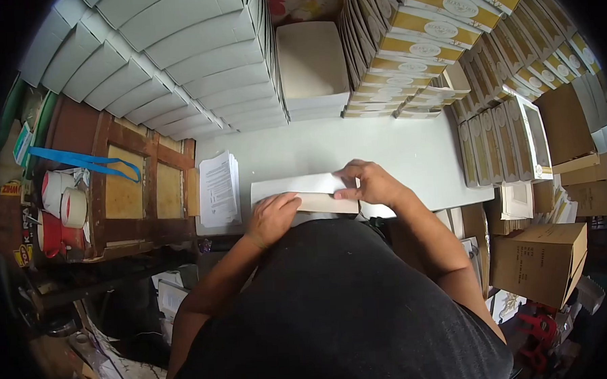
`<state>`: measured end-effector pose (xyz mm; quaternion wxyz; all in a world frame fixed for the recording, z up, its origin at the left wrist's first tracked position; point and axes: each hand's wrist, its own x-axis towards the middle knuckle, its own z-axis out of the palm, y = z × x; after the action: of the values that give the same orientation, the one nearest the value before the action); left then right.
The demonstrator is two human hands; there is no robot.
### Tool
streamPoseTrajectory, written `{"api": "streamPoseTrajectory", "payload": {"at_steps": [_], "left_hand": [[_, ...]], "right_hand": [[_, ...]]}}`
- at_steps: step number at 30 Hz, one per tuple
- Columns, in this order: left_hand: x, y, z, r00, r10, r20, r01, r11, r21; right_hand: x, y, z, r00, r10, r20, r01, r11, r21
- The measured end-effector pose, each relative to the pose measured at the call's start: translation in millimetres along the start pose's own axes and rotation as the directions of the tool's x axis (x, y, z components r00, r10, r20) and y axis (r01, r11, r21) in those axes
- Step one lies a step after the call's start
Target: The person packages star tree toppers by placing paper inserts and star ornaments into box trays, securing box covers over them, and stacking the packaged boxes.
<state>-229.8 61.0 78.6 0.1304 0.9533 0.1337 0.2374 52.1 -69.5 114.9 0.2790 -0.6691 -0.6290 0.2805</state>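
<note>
So the piece here is a folded card piece [315,202], white at the back with a tan strip in front, lying right along the near edge of the table [396,145], a bit left of that edge's middle. The left hand [273,218] lies over its left end, fingers close together; can't tell if the thumb is gripping underneath. The right hand [371,185] is curled in narrow on the right end, thumb on the tan strip, fingertips up by the white panel, so I'd call that a pinch.

Looks like a folding step to me. If so, imo: let the left hand be the anchor and don't let that end creep, then work the right end bit by bit so the crease stays parallel to the near edge. Light pressure first, firm once it's lined up. Card like this probably buckles if you bend one end ahead of the other. Also watch the paper stack [219,188] by the near left corner, a wide elbow could knock it.
</note>
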Motion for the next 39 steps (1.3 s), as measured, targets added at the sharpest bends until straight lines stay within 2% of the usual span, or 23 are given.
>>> {"api": "streamPoseTrajectory", "payload": {"at_steps": [6,10,15,17,18,20,21,22,23,25,27,28,30,31,35,37,38,39], "left_hand": [[15,4,-33,1.000,-0.019,0.015,0.020,0.996,-0.085],[20,-8,-18,0.969,-0.065,0.237,0.091,0.990,-0.104],[26,-25,-2,0.931,-0.167,0.325,0.225,0.963,-0.149],[25,-28,4,0.932,-0.172,0.319,0.236,0.956,-0.172],[21,-28,7,0.934,-0.179,0.310,0.247,0.949,-0.194],[28,-34,16,0.945,-0.186,0.268,0.251,0.939,-0.236],[33,-37,24,0.942,-0.182,0.281,0.253,0.937,-0.243],[38,-39,35,0.903,-0.232,0.361,0.312,0.932,-0.182],[41,-40,49,0.855,-0.282,0.436,0.364,0.924,-0.116],[44,-38,72,0.735,-0.371,0.568,0.432,0.901,0.029],[41,-39,95,0.729,-0.348,0.589,0.390,0.919,0.060],[39,-38,105,0.727,-0.341,0.596,0.358,0.929,0.095],[39,-32,123,0.723,-0.333,0.606,0.295,0.941,0.165],[45,-23,126,0.720,-0.326,0.612,0.289,0.943,0.162],[104,17,141,0.949,-0.171,0.266,0.147,0.983,0.109],[99,13,187,0.874,-0.285,0.395,0.242,0.958,0.155],[117,15,177,0.610,-0.336,0.718,0.420,0.905,0.066],[123,20,175,0.631,-0.243,0.737,0.322,0.946,0.037]], "right_hand": [[-8,-27,-16,0.986,-0.016,-0.169,0.033,0.995,0.096],[4,-4,-4,0.976,0.187,-0.110,-0.156,0.957,0.243],[21,35,18,0.953,0.281,-0.113,-0.227,0.910,0.348],[28,30,8,0.904,0.422,0.067,-0.417,0.834,0.361],[22,29,9,0.896,0.436,0.080,-0.433,0.821,0.372],[16,33,1,0.871,0.491,-0.015,-0.426,0.768,0.478],[9,38,4,0.835,0.491,-0.250,-0.381,0.842,0.383],[0,43,10,0.764,0.446,-0.467,-0.360,0.894,0.266],[-11,43,15,0.757,0.465,-0.459,-0.379,0.885,0.272],[-39,39,28,0.559,0.582,-0.590,-0.532,0.798,0.283],[-66,30,55,0.579,0.698,-0.422,-0.608,0.714,0.346],[-76,38,78,0.566,0.708,-0.423,-0.617,0.704,0.352],[-89,60,122,0.636,0.681,-0.363,-0.671,0.720,0.175],[-91,63,129,0.629,0.688,-0.363,-0.677,0.714,0.180],[-74,81,130,0.746,0.588,-0.313,-0.564,0.807,0.174],[-77,91,127,0.829,0.496,-0.258,-0.480,0.868,0.126],[-79,100,121,0.826,0.478,-0.298,-0.466,0.877,0.113],[-82,113,111,0.723,0.690,-0.023,-0.453,0.499,0.739]]}}
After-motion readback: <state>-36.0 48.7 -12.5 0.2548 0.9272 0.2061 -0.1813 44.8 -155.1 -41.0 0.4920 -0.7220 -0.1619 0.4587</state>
